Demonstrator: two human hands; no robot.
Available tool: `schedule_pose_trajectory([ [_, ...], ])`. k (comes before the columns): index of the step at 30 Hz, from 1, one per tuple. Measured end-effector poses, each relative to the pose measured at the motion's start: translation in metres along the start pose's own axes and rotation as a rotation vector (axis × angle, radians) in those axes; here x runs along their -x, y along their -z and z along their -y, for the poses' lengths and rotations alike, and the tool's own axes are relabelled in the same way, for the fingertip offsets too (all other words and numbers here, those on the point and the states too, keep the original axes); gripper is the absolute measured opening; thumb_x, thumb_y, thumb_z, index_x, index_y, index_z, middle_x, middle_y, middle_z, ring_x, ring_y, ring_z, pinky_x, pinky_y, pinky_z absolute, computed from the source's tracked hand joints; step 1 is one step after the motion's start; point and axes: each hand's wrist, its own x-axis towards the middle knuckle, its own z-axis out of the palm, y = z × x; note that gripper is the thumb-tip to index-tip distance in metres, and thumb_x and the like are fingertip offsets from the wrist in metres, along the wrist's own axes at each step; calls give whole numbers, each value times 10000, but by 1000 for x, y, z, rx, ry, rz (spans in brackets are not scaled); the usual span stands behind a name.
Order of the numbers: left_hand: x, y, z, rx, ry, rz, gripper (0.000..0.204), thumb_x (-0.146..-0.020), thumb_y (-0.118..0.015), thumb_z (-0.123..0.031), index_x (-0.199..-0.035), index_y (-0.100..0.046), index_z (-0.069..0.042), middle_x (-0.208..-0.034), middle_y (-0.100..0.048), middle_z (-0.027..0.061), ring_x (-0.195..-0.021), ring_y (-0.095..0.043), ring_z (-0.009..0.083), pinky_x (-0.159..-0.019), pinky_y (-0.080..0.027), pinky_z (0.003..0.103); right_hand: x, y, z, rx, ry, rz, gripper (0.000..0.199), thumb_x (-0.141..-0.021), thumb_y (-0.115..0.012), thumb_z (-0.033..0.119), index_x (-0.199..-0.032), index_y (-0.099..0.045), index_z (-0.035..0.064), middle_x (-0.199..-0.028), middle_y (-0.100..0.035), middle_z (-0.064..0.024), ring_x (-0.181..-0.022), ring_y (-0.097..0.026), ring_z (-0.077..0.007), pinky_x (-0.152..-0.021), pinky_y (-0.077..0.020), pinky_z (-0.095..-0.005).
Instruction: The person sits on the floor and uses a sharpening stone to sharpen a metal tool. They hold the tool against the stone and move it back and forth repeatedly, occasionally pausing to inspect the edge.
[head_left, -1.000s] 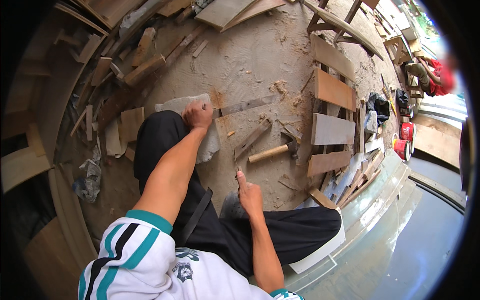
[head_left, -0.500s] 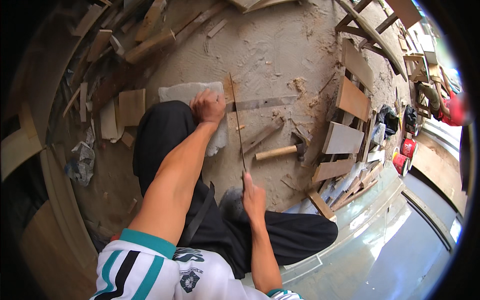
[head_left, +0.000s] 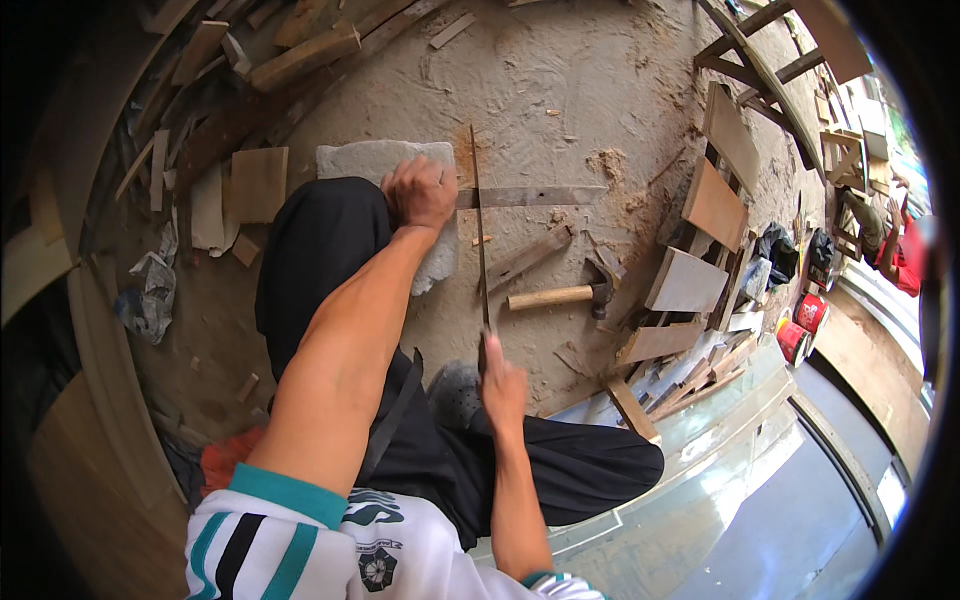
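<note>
My left hand [head_left: 419,192] is closed in a fist on a pale stone block [head_left: 345,160], pressing down the near end of a narrow wooden strip [head_left: 540,196]. The strip juts out to the right past the block. My right hand [head_left: 502,385] is wrapped around the handle of a handsaw, close to my lap. The long thin saw blade [head_left: 482,240] points away from me and crosses the strip just right of the block. The end of the strip under my left hand is hidden, and most of the saw handle is covered by my fingers.
A hammer [head_left: 552,297] and a short wood piece [head_left: 530,257] lie right of the saw. Several boards [head_left: 688,280] lean in a row farther right, near a glass sheet [head_left: 700,510]. Wood scraps [head_left: 260,185] are on the left. A person in red [head_left: 905,255] is at far right.
The saw blade stands a little straighter, its tip slightly farther from me. My left hand keeps its hold on the strip. The whole view has shifted a little.
</note>
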Motion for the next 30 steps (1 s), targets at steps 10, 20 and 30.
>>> schedule_pose_trajectory([
  [10,-1,-4,0,-18,-35,-44,210,-769,-637,-230,-598,-597,-114,-715,-613,28,-768,-609,268,-672,-424,431,4,9,11,-151,-263,-28,749,-982,-444,560,-602,-509,-82,-489,-362,-130,-485,-378,-186,-508,-342,-412],
  [20,-2,-1,-1,-52,-20,-38,220,-788,-611,-233,-614,-594,-99,-711,-609,46,-751,-605,281,-658,-436,439,8,0,14,-121,-144,-78,735,-987,-429,553,-659,-539,-96,-500,-389,-173,-492,-374,-246,-532,-358,-442],
  [30,-4,5,-1,-43,-33,-2,261,-827,-593,-210,-599,-572,-85,-699,-603,72,-714,-593,320,-635,-437,459,27,5,7,-140,-193,-65,714,-993,-452,519,-681,-618,-102,-476,-466,-156,-478,-443,-199,-508,-346,-435],
])
